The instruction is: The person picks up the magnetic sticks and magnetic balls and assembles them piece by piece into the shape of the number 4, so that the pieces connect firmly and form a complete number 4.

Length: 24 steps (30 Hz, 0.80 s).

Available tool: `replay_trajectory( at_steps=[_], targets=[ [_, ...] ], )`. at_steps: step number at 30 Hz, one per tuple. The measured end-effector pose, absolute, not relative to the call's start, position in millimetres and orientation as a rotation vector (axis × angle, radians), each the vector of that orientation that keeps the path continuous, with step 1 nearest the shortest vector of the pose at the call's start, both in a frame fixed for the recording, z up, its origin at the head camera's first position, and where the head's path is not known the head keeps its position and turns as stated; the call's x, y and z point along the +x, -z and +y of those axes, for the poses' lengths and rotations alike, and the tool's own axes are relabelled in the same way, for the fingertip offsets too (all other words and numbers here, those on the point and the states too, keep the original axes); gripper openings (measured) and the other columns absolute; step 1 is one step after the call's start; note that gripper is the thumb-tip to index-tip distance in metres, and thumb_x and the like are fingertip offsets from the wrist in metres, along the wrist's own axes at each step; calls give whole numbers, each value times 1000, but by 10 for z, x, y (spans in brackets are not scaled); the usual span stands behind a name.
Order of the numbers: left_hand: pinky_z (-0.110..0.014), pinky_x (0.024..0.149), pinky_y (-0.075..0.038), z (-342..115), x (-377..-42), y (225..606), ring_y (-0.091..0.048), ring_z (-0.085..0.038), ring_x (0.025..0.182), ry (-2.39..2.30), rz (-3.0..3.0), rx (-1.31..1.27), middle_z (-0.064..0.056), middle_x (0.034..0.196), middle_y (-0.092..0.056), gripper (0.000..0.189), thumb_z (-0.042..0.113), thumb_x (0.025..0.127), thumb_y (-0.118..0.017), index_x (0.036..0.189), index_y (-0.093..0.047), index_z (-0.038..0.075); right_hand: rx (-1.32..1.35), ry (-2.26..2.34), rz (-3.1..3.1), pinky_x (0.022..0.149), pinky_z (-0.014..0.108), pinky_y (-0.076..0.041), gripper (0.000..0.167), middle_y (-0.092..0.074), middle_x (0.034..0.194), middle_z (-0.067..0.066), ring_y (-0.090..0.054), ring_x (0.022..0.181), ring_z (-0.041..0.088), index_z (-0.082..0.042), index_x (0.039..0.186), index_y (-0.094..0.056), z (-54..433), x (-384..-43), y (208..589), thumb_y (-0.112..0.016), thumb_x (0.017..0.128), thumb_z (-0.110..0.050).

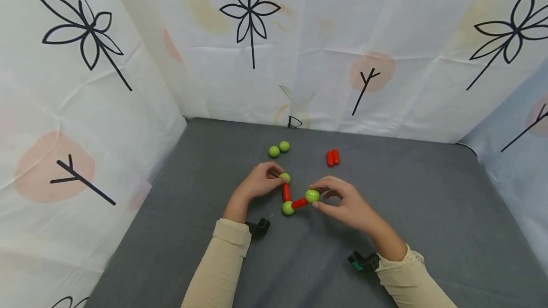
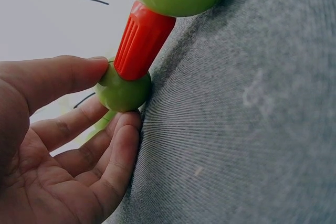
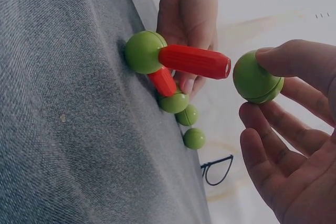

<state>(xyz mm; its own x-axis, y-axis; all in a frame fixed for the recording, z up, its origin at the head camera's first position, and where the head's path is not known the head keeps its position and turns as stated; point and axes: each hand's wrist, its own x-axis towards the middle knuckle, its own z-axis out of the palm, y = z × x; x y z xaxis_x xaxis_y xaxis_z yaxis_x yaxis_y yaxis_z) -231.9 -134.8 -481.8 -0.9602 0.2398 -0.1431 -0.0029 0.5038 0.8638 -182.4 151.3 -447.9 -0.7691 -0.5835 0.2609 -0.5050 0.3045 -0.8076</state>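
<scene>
Right hand (image 1: 344,203), centre right of the head frame: thumb and fingertips clamped on a glossy green ball (image 1: 312,196), seam line visible. Right wrist view puts this ball just beside, but apart from, the open end of a ribbed red rod (image 3: 195,61). That rod's other end meets the corner ball (image 1: 288,208), centre of the head frame. Second red rod (image 1: 287,192) runs up from there to the end ball (image 1: 285,178), pinched by thumb and fingers of the left hand (image 1: 260,180), which partly cover it. Rods form a V. Beyond, upper centre: two loose green balls (image 1: 274,151) side by side; right of them, two loose red rods (image 1: 330,158) together. Grey tabletop (image 1: 428,203); patterned white curtain (image 1: 321,37) across the top.
</scene>
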Motion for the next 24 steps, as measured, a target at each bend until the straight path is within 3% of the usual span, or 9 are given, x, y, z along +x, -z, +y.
replay_trajectory(
  at_steps=[5, 24],
  targets=[
    [-41, 96, -58, -1346, -2310, 4801, -71, -22, 105, -1449, 2499, 196, -9, 117, -73, 26, 23, 101, -75, 122, -73, 7, -1040, 1478, 2470, 91, 41, -62, 34, -71, 126, 2, -67, 109, 12, -11, 129, -73, 1512, -1816, 4455, -81, 96, -11],
    [-40, 94, -58, -1340, -2335, 4847, -70, -20, 102, -1425, 2504, 171, -7, 116, -73, 25, 24, 101, -76, 121, -73, 10, -1069, 1452, 2486, 91, 41, -62, 36, -71, 126, 1, -67, 111, 13, -17, 129, -73, 1493, -1796, 4431, -82, 94, -10]
  ],
)
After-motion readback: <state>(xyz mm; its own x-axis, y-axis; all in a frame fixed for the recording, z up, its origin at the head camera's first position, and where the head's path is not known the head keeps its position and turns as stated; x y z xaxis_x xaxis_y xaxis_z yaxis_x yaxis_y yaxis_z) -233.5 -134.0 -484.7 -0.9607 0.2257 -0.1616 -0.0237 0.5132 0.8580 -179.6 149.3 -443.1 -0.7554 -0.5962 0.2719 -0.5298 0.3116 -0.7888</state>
